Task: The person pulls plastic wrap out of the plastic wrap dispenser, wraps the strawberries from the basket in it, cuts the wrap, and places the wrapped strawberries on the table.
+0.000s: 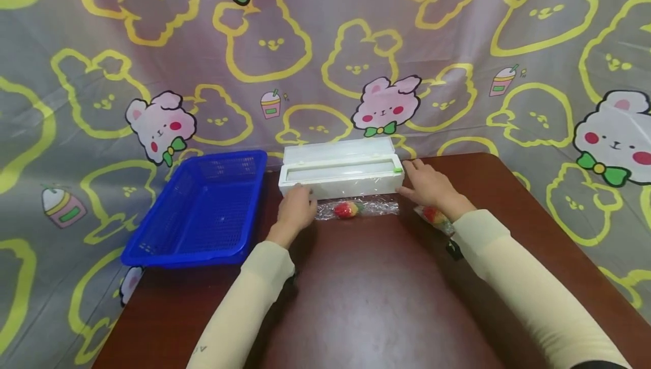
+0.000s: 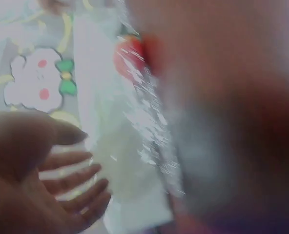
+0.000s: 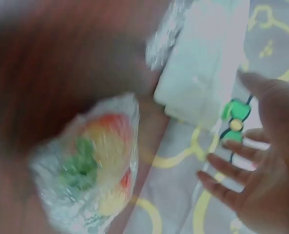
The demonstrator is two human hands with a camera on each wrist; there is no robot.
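A long white cling film dispenser [image 1: 341, 174] stands at the back of the table with its lid raised. Clear cling film [image 1: 378, 206] trails from its front edge onto the table. On the film lies a red and yellow strawberry-like fruit [image 1: 347, 209]. My left hand [image 1: 297, 208] is at the dispenser's front left corner, fingers extended in the left wrist view. At the other end, my right hand [image 1: 429, 185] has its fingers spread beside the dispenser's right side. A film-wrapped bundle of similar fruit [image 3: 98, 158] lies near my right wrist, partly covered by it in the head view.
A blue plastic basket [image 1: 200, 256] sits on the table's left side. Behind the brown table [image 1: 381, 290] hangs a patterned curtain [image 1: 315, 35] with cartoon rabbits, close to the dispenser's back. A small dark object [image 1: 454, 249] shows by the right sleeve.
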